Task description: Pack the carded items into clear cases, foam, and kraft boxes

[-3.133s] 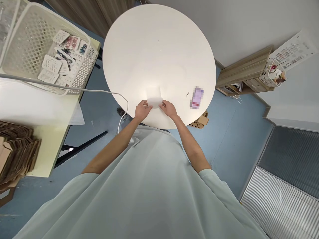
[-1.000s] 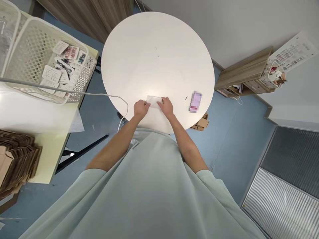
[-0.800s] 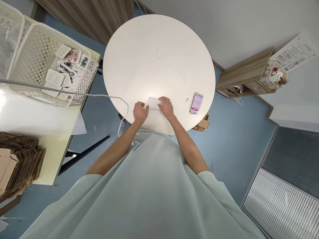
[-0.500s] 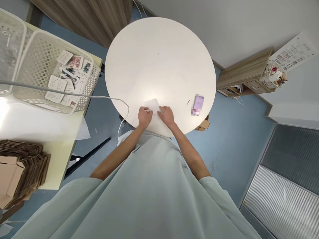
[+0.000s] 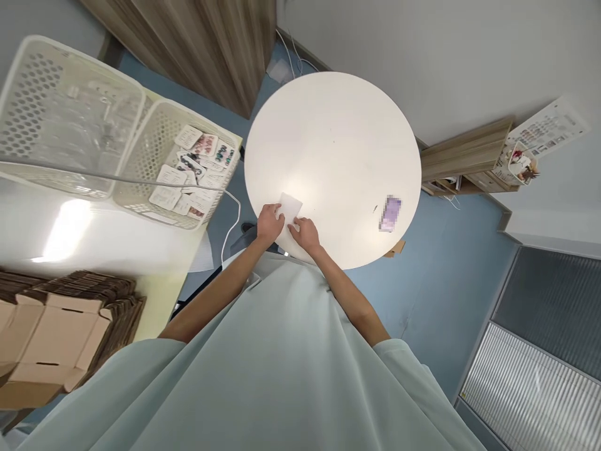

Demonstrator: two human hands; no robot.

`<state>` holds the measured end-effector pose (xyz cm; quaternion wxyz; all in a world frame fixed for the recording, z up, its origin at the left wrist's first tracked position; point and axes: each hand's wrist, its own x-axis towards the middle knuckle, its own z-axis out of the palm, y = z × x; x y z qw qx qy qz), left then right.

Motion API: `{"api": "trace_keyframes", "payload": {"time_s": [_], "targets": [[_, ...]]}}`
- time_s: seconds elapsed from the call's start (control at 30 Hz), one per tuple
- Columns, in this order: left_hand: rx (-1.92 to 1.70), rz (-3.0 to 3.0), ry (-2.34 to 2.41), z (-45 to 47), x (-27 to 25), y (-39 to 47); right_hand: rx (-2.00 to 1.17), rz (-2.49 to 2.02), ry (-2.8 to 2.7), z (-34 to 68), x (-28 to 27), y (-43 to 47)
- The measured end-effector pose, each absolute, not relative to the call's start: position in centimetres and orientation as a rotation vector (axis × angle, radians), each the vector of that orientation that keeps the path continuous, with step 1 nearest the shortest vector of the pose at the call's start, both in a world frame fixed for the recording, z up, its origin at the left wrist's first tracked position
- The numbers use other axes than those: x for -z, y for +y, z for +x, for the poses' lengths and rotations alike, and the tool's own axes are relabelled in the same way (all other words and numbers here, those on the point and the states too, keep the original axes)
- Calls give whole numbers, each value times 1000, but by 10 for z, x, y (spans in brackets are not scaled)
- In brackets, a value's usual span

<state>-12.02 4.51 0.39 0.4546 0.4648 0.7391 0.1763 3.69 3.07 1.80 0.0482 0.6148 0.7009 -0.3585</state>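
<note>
A small white flat packet (image 5: 290,205) lies at the near edge of the round white table (image 5: 338,144). My left hand (image 5: 268,224) grips its left corner. My right hand (image 5: 305,233) presses on its near right edge. Both hands meet at the packet, which is partly hidden by my fingers. A small purple blurred item (image 5: 390,213) lies on the table to the right, well apart from my hands.
Left of me a yellowish desk (image 5: 94,232) carries two perforated white baskets: one with printed cards (image 5: 190,178), one with clear plastic pieces (image 5: 70,119). A white cable (image 5: 230,222) hangs off it. Flattened cardboard boxes (image 5: 56,332) are stacked near left. A wooden shelf (image 5: 464,160) stands right.
The packet has gone from held up between both hands to pressed on the table edge, turned slightly. My head has swung left, so the table now sits farther right.
</note>
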Motion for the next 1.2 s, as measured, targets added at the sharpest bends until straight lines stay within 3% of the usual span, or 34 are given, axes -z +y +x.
{"api": "trace_keyframes", "payload": {"time_s": [0.23,0.37,0.77,1.2], "targets": [[-423,1125,1838,-173,-2,42,1096,1794,2115,-10,-22,43],[-403,1140,1845,-179,-6,35,1254,1883,2001,-9,-28,50],[-539,1202,1849,-133,-41,-6,1688,2188,1938,45,-57,18],[-734,996,1965,-105,-70,-97,1881,1962,2040,71,-74,-14]]}}
